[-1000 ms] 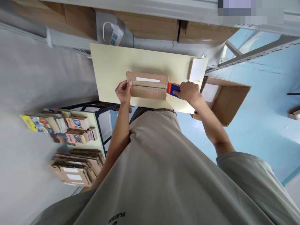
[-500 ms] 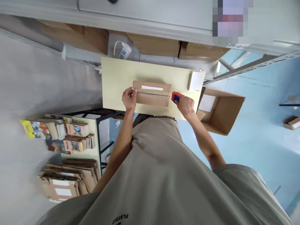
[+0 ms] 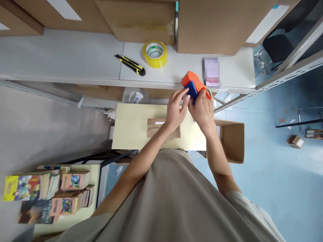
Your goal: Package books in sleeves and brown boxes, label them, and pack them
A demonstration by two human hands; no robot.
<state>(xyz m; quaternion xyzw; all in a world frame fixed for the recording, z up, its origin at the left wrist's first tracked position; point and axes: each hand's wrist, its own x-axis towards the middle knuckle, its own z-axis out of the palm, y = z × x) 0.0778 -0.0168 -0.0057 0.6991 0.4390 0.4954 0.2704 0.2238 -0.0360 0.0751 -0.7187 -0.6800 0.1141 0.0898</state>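
My right hand (image 3: 202, 109) is wrapped around an orange and blue tape dispenser (image 3: 193, 84), raised near the shelf's front edge. My left hand (image 3: 176, 109) meets it from the left, its index finger and thumb on the blue part. Below my hands a closed cardboard box (image 3: 151, 127) lies on the pale yellow table (image 3: 130, 134). A strip of tape runs along the box's top seam and a white label shows on it. My left hand and wrist hide part of the box.
On the grey shelf (image 3: 101, 57) lie a roll of yellow tape (image 3: 161, 60) and a black and yellow utility knife (image 3: 130, 65). Large cartons (image 3: 209, 27) stand behind them. An open carton (image 3: 232, 141) is right of the table; books (image 3: 72, 181) are stacked at lower left.
My right hand has lifted the tape dispenser up from beside the box towards the shelf. My left hand has left the box's left end and joined it. The view has tilted up.
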